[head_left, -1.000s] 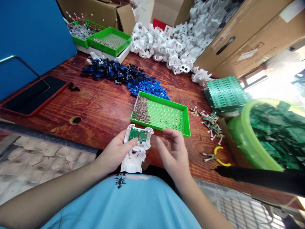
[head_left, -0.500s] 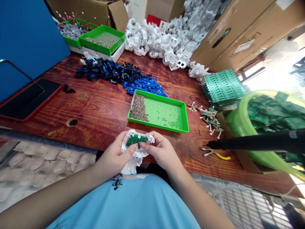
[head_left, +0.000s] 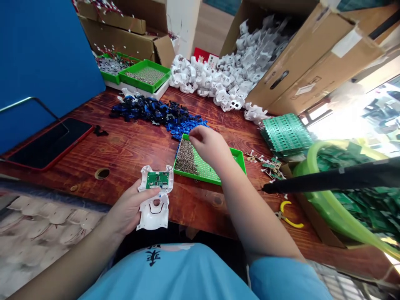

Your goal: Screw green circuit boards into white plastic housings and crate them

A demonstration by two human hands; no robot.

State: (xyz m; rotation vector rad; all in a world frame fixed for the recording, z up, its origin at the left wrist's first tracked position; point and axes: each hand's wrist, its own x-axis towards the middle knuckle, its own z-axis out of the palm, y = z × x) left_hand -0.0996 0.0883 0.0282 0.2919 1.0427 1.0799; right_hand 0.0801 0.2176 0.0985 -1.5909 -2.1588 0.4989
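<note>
My left hand (head_left: 131, 206) grips a white plastic housing (head_left: 153, 214), thumb across its middle. A green circuit board (head_left: 158, 180) sits in the upper part of the housing, and the curved lower part has a round hole. My right hand (head_left: 211, 146) is over the left half of a green tray (head_left: 239, 156), near its far edge. Its fingers are curled and point down; what they hold, if anything, is hidden. Small screws (head_left: 186, 158) are heaped at the tray's left end. Just behind the hand lie small blue plastic parts (head_left: 183, 126).
A black electric screwdriver (head_left: 328, 180) juts in from the right, above yellow-handled pliers (head_left: 292, 214). A yellow-green tub (head_left: 308, 166) holds circuit boards, beside stacked green panels (head_left: 286, 133). White housings (head_left: 225, 79) are piled at the back. A phone (head_left: 51, 143) lies left.
My right hand has left the housing and reached forward over the tray. My left hand has shifted left with the housing, now turned flatter to view. The camera view has tilted up slightly.
</note>
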